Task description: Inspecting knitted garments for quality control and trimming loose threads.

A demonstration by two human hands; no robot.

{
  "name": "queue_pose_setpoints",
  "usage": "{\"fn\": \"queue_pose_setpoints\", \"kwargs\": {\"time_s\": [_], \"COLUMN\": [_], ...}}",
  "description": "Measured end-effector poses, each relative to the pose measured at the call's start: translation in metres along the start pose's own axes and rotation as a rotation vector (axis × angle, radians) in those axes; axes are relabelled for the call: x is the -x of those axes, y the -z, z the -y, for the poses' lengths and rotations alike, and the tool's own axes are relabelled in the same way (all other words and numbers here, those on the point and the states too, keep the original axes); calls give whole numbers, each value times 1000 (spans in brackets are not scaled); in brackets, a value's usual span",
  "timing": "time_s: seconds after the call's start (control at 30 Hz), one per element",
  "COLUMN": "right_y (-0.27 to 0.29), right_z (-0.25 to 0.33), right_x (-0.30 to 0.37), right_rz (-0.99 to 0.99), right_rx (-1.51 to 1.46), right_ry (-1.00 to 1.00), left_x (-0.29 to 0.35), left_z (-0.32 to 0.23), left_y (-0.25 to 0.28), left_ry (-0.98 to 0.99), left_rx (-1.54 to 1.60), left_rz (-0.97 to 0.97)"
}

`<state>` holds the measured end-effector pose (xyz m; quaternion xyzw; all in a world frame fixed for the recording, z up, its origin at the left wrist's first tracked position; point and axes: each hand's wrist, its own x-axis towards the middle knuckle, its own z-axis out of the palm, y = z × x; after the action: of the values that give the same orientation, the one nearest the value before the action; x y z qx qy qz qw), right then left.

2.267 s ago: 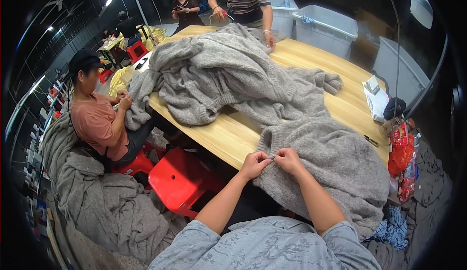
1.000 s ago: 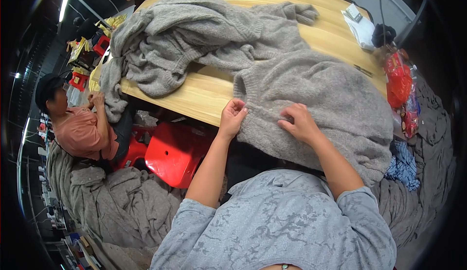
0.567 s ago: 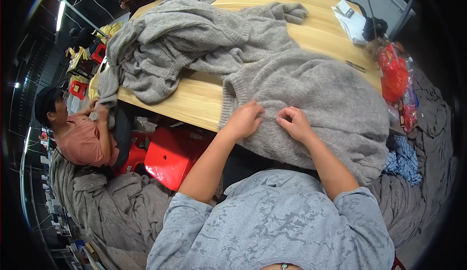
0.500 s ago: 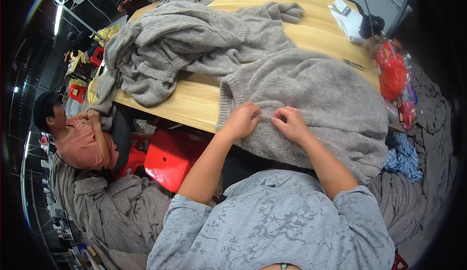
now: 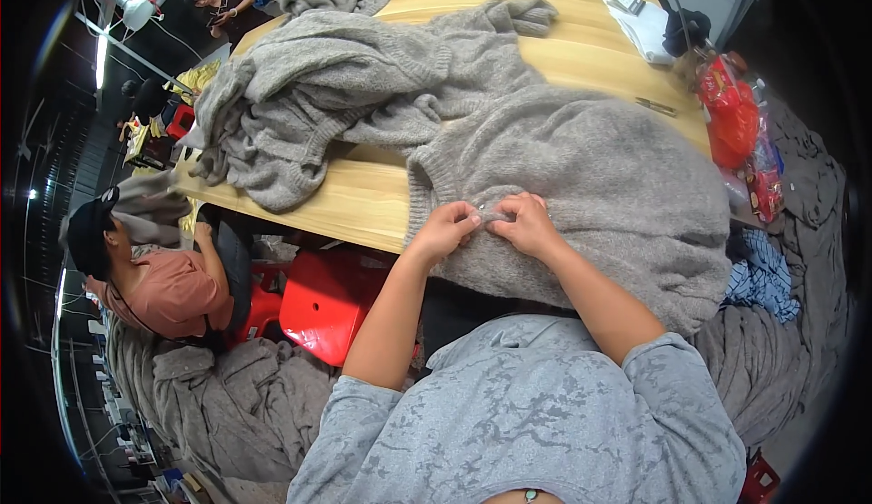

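Note:
A grey-brown knit sweater (image 5: 599,168) is spread over the near edge of the wooden table in front of me, its ribbed band (image 5: 421,197) toward the left. Close to that band, my left hand (image 5: 447,230) is closed, thumb and fingers pinching the knit. My right hand (image 5: 527,222) pinches the fabric just beside it, with its fingertips almost meeting the left ones. A tiny pale spot shows between the fingertips, too small to make out. More grey knitwear (image 5: 318,77) lies heaped on the table to the left, touching this sweater.
Small snips (image 5: 656,106) and white papers (image 5: 640,32) lie on the table (image 5: 581,50) at the right. Red plastic bags (image 5: 727,118) hang by its right edge. A red stool (image 5: 322,309) and a seated co-worker (image 5: 163,286) are at left. Knitwear piles (image 5: 236,404) flank me.
My hands have drawn closer together, the right one moving left to pinch the knit. At left, the co-worker has turned and raised a grey garment. Another person's garment now shows at the far end.

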<state>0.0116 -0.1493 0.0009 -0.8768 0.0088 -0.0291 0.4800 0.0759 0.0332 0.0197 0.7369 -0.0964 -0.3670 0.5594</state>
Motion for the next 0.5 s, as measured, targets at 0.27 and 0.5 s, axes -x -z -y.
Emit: {"fn": "queue_pose_setpoints", "kwargs": {"time_s": [0.27, 0.5], "right_y": [-1, -6], "right_z": [4, 2], "right_x": [-2, 3], "right_rz": [14, -49], "right_rx": [5, 74], "right_ry": [-16, 64], "left_x": [1, -1], "left_z": [-2, 7], "left_y": [-3, -12], "left_ry": [-44, -187], "left_rx": [-46, -204], "left_rz": [-27, -131]}}
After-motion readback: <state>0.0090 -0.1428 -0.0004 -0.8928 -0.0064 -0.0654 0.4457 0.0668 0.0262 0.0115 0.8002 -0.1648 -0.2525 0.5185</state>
